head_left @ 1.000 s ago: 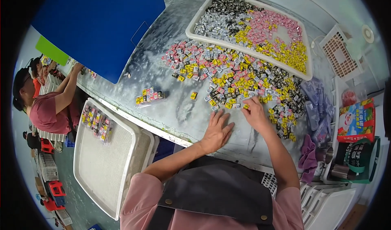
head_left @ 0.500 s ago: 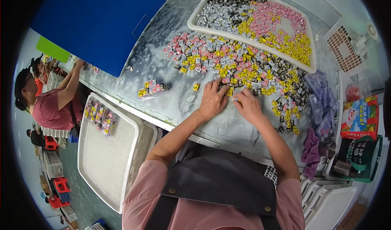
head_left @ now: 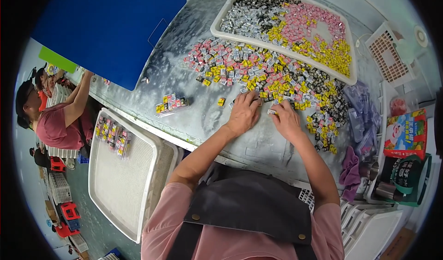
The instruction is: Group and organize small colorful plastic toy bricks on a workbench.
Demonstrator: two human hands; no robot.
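Observation:
My left hand [head_left: 245, 114] rests on the table at the near edge of a loose heap of small wrapped pieces [head_left: 258, 71] in yellow, pink, white and black. Its fingers are bent and close together; what lies under the fingertips is hidden. Thumb and fingers of my right hand [head_left: 286, 121] pinch a small white wrapped piece [head_left: 272, 112] just off the heap. To the left of my left hand lie a single yellow piece [head_left: 221, 102] and, right beside the fingers, a pale piece [head_left: 231, 104]. Farther left stands a clear pack filled with pieces [head_left: 171, 105].
Behind the heap is a white tray [head_left: 281, 47] of pieces grouped by colour. Clear plastic packs [head_left: 362, 115] and a purple cloth [head_left: 350, 172] lie at right. A blue panel [head_left: 106, 29] stands far left. A mesh tray [head_left: 115, 186] holds filled packs; a co-worker [head_left: 57, 117] works beyond.
My right hand has drawn slightly right, away from the left, with the white piece in its pinch. A pale piece now shows beside my left fingers; the yellow piece between the hands no longer shows.

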